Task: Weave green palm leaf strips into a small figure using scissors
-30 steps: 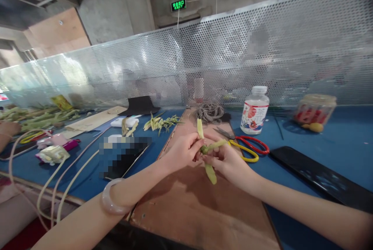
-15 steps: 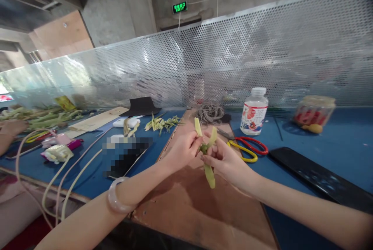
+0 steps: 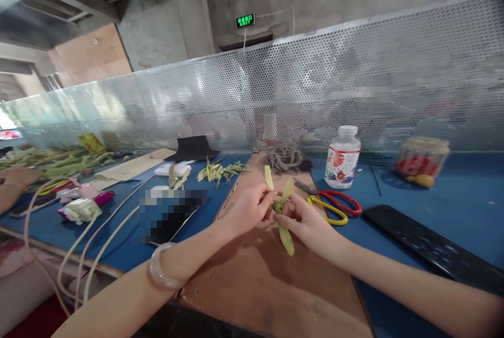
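Above the brown board (image 3: 275,285), a small green plant piece (image 3: 286,241) with pale strips sticking up and down is held between both hands. My left hand (image 3: 252,204), with a pale bangle on its wrist, pinches it from the left near the knotted middle. From the right, my right hand (image 3: 307,220) has its fingers curled round the same middle. Red-and-yellow-handled scissors (image 3: 334,207) lie just beyond my right hand. A heap of grey cord (image 3: 283,159) rests at the back of the board.
A labelled bottle (image 3: 342,157), a jar (image 3: 423,157) and a black case (image 3: 425,241) stand or lie at the right. Leftward are a phone (image 3: 177,220), plant sprigs (image 3: 220,170) and cables. A person's hand (image 3: 18,178) shows at far left. A perforated screen (image 3: 197,91) runs behind.
The whole view has shifted slightly, with things sitting a little lower. Both hands keep hold of the plant piece, with only slight finger movement.
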`<act>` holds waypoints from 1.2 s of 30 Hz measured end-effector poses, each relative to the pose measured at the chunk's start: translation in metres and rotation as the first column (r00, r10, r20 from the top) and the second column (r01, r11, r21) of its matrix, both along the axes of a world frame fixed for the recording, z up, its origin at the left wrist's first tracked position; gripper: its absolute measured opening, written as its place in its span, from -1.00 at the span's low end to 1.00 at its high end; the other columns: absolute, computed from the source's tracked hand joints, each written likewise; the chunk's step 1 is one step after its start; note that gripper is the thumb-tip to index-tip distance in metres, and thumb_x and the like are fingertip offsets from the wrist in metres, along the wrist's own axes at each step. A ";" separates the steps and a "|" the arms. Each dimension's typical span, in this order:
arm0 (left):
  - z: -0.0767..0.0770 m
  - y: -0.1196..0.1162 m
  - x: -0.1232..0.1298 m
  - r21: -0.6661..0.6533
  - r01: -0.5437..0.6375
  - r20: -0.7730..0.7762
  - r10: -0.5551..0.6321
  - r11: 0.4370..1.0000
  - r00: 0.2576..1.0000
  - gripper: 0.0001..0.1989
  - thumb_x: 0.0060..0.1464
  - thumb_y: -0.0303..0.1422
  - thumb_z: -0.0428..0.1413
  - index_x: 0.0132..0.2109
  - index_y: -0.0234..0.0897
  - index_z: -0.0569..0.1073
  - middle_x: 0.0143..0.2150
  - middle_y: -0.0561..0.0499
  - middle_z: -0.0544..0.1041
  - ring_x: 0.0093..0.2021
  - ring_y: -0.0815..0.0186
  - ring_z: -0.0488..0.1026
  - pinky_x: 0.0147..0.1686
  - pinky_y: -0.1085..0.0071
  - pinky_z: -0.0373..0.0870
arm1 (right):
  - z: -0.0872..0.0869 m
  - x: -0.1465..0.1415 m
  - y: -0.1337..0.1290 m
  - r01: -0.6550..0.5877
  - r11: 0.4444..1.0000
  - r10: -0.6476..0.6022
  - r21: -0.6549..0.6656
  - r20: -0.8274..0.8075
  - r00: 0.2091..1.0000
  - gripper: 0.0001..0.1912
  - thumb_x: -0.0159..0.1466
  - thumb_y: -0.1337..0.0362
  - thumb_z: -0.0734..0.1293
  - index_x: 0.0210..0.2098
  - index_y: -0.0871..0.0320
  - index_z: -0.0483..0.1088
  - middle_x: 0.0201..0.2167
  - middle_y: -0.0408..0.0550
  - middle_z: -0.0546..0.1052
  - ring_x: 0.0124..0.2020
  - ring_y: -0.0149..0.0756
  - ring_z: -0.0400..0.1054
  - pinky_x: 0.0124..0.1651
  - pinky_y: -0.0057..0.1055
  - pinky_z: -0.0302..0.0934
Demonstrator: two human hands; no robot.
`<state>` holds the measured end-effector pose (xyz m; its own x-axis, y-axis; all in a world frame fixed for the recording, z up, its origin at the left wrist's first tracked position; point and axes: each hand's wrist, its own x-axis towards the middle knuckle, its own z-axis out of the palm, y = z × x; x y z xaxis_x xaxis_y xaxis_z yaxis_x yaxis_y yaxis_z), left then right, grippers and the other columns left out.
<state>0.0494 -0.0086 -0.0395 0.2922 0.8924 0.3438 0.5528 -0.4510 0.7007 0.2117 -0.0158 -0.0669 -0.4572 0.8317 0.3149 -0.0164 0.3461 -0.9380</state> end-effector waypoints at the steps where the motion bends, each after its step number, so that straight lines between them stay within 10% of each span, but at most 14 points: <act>1: 0.000 0.000 -0.001 -0.038 0.017 0.015 -0.016 0.999 1.000 -0.69 0.17 -0.15 -0.10 -0.35 -0.30 0.30 -0.61 0.11 0.33 -0.61 0.45 0.29 -0.59 0.52 0.18 | -0.002 0.000 0.001 0.013 1.000 -0.013 0.003 0.016 1.000 -0.76 0.16 0.17 0.30 -0.28 0.17 0.21 -0.60 -0.30 0.21 -0.57 -0.46 0.11 -0.52 -0.50 0.02; 11: 0.000 0.005 -0.002 -0.255 0.207 0.261 -0.139 0.944 0.955 -0.69 0.14 -0.13 -0.05 -0.25 -0.32 0.32 -0.61 0.11 0.35 -0.65 0.45 0.31 -0.62 0.52 0.26 | -0.007 -0.001 0.005 0.015 1.000 -0.015 -0.001 -0.020 1.000 -0.72 0.13 0.12 0.33 -0.30 0.16 0.23 -0.56 -0.24 0.32 -0.52 -0.41 0.24 -0.47 -0.47 0.10; 36: 0.008 0.003 -0.004 -0.421 0.252 0.326 -0.114 0.871 0.939 -0.71 0.05 -0.17 0.08 -0.21 -0.34 0.42 -0.63 0.11 0.35 -0.63 0.48 0.28 -0.58 0.52 0.19 | -0.004 -0.002 -0.001 -0.139 0.990 0.138 -0.009 -0.068 0.988 -0.78 0.23 0.20 0.26 -0.17 0.12 0.19 -0.37 -0.11 0.50 -0.33 -0.33 0.43 -0.28 -0.40 0.29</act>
<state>0.0457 -0.0058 -0.0319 0.4184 0.9082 0.0105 0.2400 -0.1217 0.9631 0.2100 -0.0164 -0.0708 -0.5463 0.7664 0.3378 -0.1258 0.3236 -0.9378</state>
